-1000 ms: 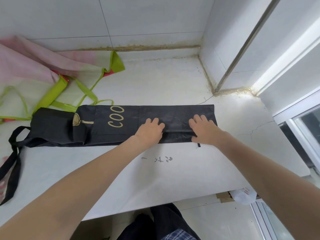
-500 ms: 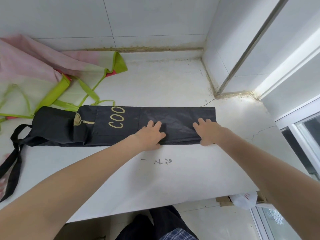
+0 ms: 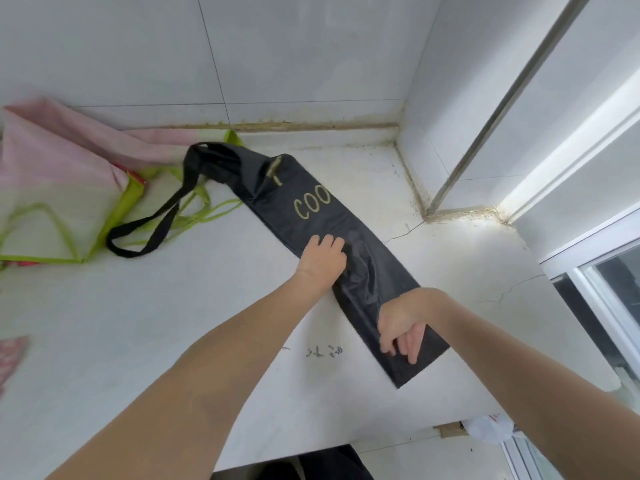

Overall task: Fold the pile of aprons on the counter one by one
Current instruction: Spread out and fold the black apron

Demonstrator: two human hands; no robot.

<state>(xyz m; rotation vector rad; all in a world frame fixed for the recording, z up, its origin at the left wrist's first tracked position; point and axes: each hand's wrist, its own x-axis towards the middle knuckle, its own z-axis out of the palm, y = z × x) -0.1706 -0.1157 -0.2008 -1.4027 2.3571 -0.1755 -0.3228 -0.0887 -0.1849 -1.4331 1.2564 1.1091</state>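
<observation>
Starting on the left: seeing the pink and green aprons (image 3: 52,188) bunched up by the wall, cut off at the picture's edge, likely waiting for their turn. Finding next a black strap (image 3: 162,216) looping off the far end of the black apron (image 3: 311,209) and trailing over the green ties. Looking at the black apron itself, already folded into one long thin strip, lying slantwise on the white counter (image 3: 138,323) from the back wall down toward the front edge. Reading only "COO" in gold on it, with the rest of the word tucked under the fold. Pressing down on the middle of the strip with the left hand (image 3: 322,261), fingers flat and close together. Reaching over the near end with the right hand (image 3: 398,327), wrist bent and fingers pointing down at the cloth and a little apart — not being able to tell if pinching the edge or only touching it, since the hand is hiding its own thumb. Judging the step as folding the long strip end to end, so probably needing next to lift one end and lay it over the other while holding the middle flat, and to tuck the loose strap in. Spotting some small dark marks (image 3: 323,351) on the counter, too tiny to read.
</observation>
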